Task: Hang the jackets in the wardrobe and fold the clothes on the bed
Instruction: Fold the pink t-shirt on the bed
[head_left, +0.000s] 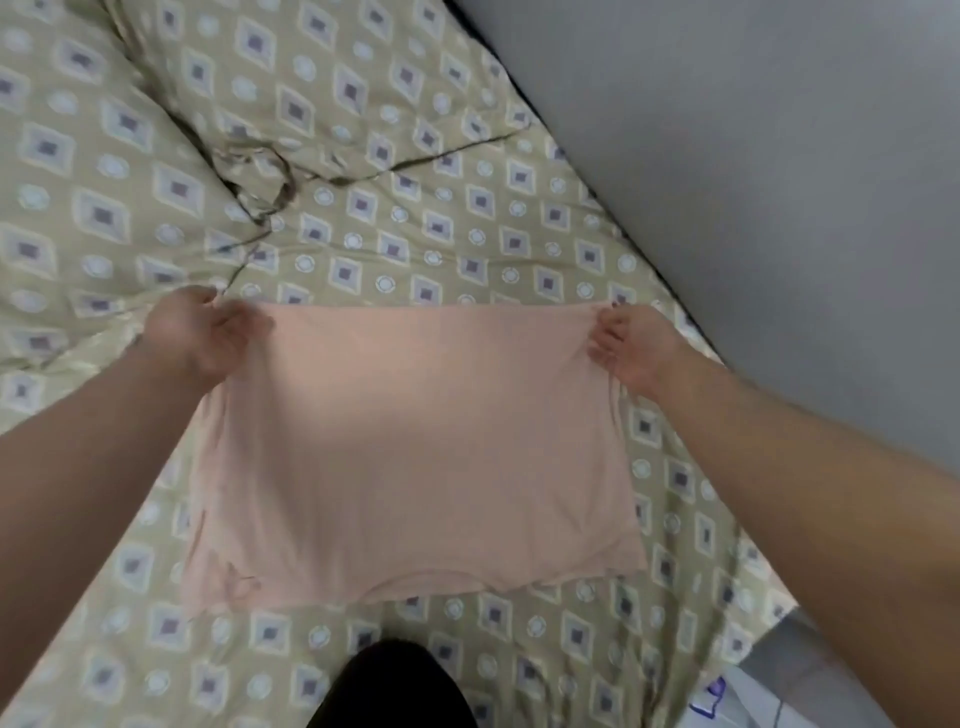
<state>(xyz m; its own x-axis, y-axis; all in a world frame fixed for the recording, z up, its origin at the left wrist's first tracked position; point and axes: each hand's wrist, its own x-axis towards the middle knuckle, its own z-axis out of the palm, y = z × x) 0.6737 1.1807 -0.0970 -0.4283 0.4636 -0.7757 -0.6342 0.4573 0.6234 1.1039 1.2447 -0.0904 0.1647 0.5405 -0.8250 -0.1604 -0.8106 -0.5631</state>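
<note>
A peach garment is spread over the middle of the bed, its far edge pulled straight between the two hands. The left hand has its fingers curled round the far left corner, and the right hand pinches the far right corner, bunching the cloth there. The fingertips are buried in fabric on both sides. Motion blur makes it unclear whether the cloth lies flat on the patterned sheet or hangs just above it. A pillow sits at the bed's far left corner, cut off by the frame. A grey wall runs along the right edge. A dark shape at the near edge cannot be identified.
</note>
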